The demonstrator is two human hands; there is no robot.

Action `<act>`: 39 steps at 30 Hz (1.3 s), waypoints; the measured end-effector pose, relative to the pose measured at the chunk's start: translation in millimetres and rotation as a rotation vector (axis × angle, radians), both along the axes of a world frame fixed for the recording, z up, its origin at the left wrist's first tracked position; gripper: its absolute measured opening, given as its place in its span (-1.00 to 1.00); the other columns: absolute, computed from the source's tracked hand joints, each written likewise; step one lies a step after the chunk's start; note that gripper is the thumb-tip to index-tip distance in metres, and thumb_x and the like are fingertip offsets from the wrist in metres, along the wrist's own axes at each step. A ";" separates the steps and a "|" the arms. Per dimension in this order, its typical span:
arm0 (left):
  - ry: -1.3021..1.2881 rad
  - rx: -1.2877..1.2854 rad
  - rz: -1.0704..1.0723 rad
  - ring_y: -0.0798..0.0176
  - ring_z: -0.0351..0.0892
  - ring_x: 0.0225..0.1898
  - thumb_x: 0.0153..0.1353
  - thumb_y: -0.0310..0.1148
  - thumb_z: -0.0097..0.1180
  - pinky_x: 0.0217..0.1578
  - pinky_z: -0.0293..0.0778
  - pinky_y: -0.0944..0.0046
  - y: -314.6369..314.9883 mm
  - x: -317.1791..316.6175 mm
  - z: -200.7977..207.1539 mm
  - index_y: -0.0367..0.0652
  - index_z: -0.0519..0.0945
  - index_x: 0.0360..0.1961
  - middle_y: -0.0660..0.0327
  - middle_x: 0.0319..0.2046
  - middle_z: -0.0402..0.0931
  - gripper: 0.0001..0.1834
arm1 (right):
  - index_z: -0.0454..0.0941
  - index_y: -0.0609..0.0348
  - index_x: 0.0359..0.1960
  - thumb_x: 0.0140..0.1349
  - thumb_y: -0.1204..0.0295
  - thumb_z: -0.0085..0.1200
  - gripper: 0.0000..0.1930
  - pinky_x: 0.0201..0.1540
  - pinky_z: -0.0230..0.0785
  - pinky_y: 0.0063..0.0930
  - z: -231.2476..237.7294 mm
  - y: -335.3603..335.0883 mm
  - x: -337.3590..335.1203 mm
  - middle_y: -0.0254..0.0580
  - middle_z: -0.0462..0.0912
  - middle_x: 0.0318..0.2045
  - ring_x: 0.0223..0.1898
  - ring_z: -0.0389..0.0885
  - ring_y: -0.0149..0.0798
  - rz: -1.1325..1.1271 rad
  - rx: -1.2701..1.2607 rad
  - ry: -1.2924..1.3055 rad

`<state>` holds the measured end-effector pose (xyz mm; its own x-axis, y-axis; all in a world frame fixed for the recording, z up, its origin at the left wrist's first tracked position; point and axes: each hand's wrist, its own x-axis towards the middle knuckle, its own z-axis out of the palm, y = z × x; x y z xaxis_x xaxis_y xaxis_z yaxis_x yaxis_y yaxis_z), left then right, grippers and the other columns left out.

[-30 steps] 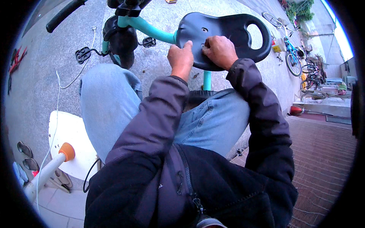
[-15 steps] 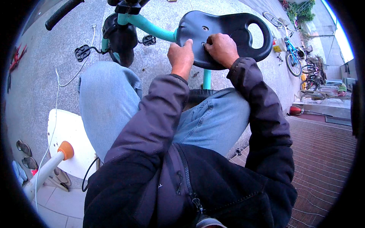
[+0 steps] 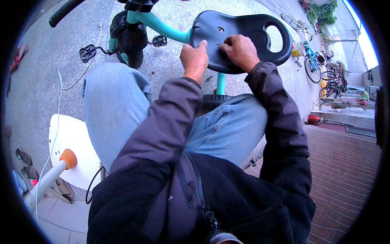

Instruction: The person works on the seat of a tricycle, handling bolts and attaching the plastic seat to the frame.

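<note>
A black plastic tricycle seat (image 3: pixel 248 30), with a large loop opening at its right end, sits on a turquoise frame tube (image 3: pixel 164 29). Its left edge is in the grip of my left hand (image 3: pixel 195 60), thumb on top and fingers curled under, partly hidden. My right hand (image 3: pixel 243 53) is closed over the seat's middle, thumb and forefinger pinched beside the nearer hole (image 3: pixel 218 46). Anything small between those fingertips is too hidden to make out. The farther hole (image 3: pixel 220 29) in the seat shows uncovered.
Black pedals (image 3: pixel 87 53) and a handlebar grip (image 3: pixel 65 14) are at the upper left. A white cable (image 3: pixel 60 103) crosses the floor near a white stool (image 3: pixel 75 134) lying tipped. Bicycles (image 3: pixel 313 67) stand at the far right; a brown slatted mat (image 3: pixel 341 175) lies at the lower right.
My right hand has shifted a little to the right and its fingertips have turned slightly, uncovering more of the nearer hole. The left hand keeps its grip on the seat edge.
</note>
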<state>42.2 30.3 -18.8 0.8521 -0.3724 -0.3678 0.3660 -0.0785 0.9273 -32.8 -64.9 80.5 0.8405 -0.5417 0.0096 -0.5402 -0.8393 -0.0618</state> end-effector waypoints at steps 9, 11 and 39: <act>0.010 0.020 -0.008 0.07 0.62 -0.27 0.09 -0.25 0.23 -0.20 0.44 0.15 1.6 -1.5 5.5 -0.41 0.60 -0.29 -0.05 -0.32 0.62 -0.64 | 0.64 0.20 -0.46 0.02 0.31 0.12 -0.79 -0.21 0.48 -0.07 -1.9 9.4 5.7 0.13 0.62 -0.46 -0.35 0.62 0.13 0.025 -0.111 0.072; 0.007 0.017 -0.005 0.06 0.62 -0.27 0.09 -0.25 0.23 -0.19 0.44 0.15 0.6 -1.9 1.6 -0.41 0.61 -0.29 -0.05 -0.31 0.62 -0.64 | 0.65 0.21 -0.46 0.02 0.34 0.11 -0.81 -0.21 0.48 -0.07 -2.8 8.0 4.2 0.13 0.62 -0.46 -0.36 0.62 0.14 0.056 -0.063 0.016; -0.004 0.016 0.001 0.08 0.62 -0.29 0.09 -0.25 0.25 -0.22 0.46 0.16 1.4 -1.0 2.5 -0.43 0.60 -0.29 -0.05 -0.33 0.62 -0.63 | 0.62 0.24 -0.38 0.05 0.36 0.13 -0.81 -0.14 0.43 -0.03 -4.6 0.1 -0.5 0.15 0.63 -0.39 -0.27 0.61 0.16 0.056 0.031 0.008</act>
<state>41.2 31.7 -16.3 0.8539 -0.3658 -0.3701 0.3623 -0.0927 0.9274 -33.3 -64.8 75.9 0.8696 -0.4936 -0.0136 -0.4929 -0.8660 -0.0841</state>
